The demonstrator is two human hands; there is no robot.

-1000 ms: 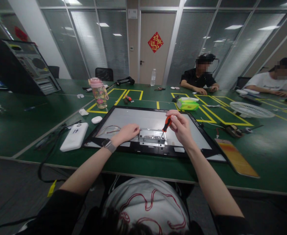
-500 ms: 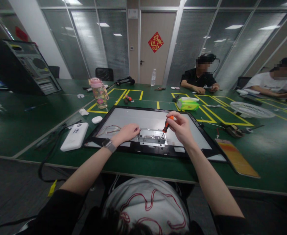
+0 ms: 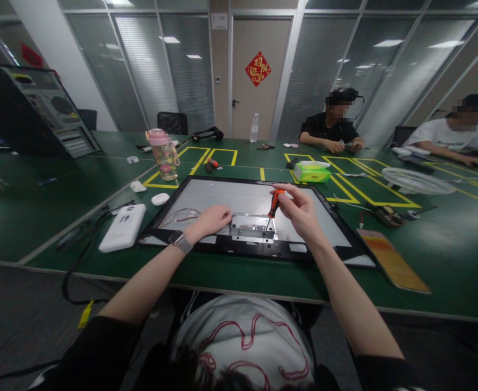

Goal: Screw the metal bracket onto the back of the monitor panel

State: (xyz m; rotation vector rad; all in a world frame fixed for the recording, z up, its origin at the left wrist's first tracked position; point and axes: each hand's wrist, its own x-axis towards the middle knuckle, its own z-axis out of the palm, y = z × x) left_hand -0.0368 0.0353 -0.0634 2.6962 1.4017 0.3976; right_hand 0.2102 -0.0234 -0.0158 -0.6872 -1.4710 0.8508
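A flat display panel [image 3: 231,195] with a black frame lies on the green table in front of me. On its near middle sits a silver metal bracket [image 3: 249,224]. My right hand [image 3: 298,209] grips a red and black screwdriver [image 3: 274,204], its tip pointing down at the bracket's right end. Curled fingers of my left hand [image 3: 214,220] press at the bracket's left edge; whatever they pinch is hidden. Thin wires [image 3: 184,215] lie on the panel left of that hand.
Left of the panel are a white power bank [image 3: 123,228], a white case [image 3: 159,199] and a pink-lidded bottle [image 3: 162,155]. A green tissue pack [image 3: 311,171] stands behind it. To the right lie a phone-shaped orange panel [image 3: 391,260] and a tape measure [image 3: 389,216]. Two people sit across.
The screwdriver's handle has turned slightly in my right hand, and the fingers have shifted a little on it. My left hand stays in place at the bracket.
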